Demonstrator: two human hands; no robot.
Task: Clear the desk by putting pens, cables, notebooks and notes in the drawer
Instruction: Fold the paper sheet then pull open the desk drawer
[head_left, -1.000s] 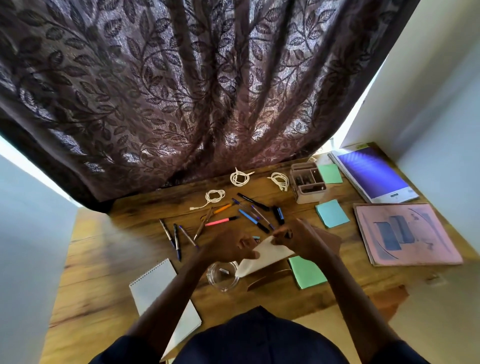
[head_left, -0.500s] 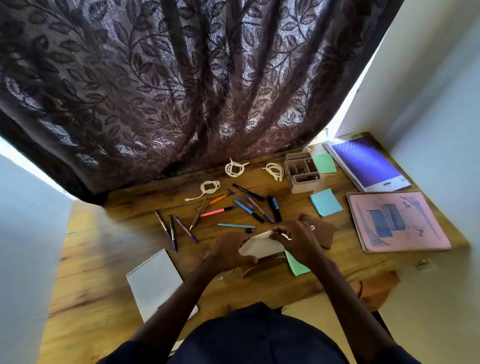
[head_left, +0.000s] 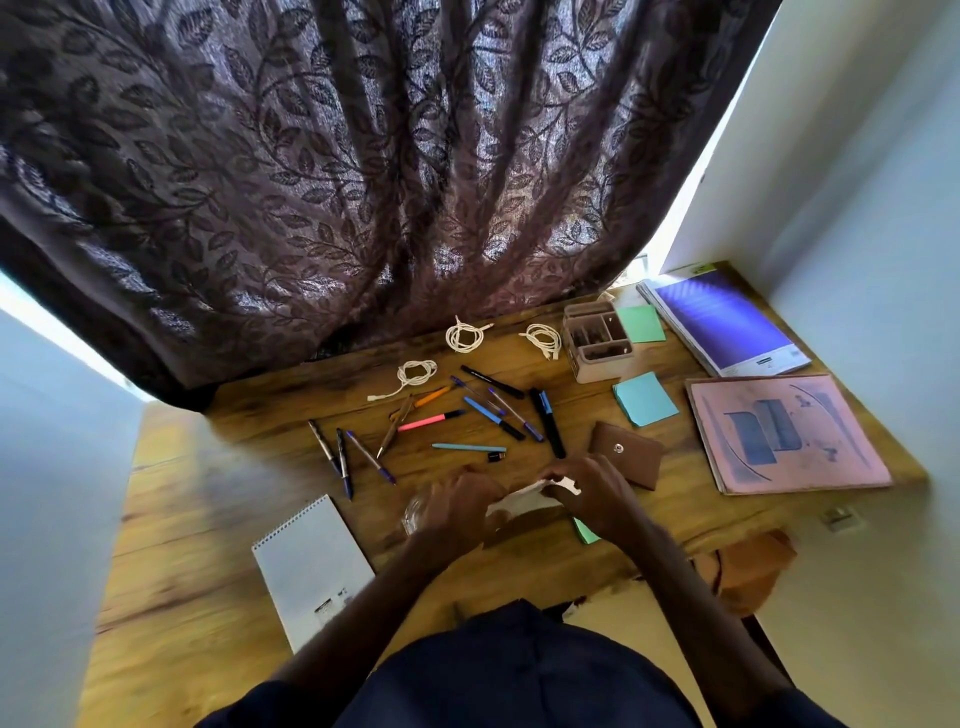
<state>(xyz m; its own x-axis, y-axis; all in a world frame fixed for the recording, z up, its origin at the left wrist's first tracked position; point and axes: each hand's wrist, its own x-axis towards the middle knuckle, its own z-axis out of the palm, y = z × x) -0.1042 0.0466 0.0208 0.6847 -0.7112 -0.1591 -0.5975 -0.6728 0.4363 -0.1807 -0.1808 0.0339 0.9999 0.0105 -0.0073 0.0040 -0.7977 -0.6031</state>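
Observation:
Both hands hold a folded white paper (head_left: 522, 500) just above the wooden desk (head_left: 218, 545) near its front edge. My left hand (head_left: 460, 501) grips its left side and my right hand (head_left: 589, 486) pinches its top right. Several pens (head_left: 488, 413) lie scattered mid-desk. Three coiled white cables (head_left: 464, 335) sit near the curtain. A spiral notepad (head_left: 311, 564) lies front left. Sticky notes lie in green (head_left: 641, 323), blue (head_left: 644, 397) and green (head_left: 584, 531) pads. A purple notebook (head_left: 727, 325) and a pink notebook (head_left: 789, 434) lie at the right.
A beige desk organiser (head_left: 597, 345) stands at the back right. A brown wallet (head_left: 628, 452) lies right of my hands. A clear glass (head_left: 415, 514) sits half hidden under my left hand. A dark leaf-patterned curtain (head_left: 363, 182) hangs behind the desk; white walls flank both sides.
Both hands have closed together on the white paper, folding it smaller. A blue pen now lies uncovered ahead of the hands. The camera has tilted, shifting the desk in view.

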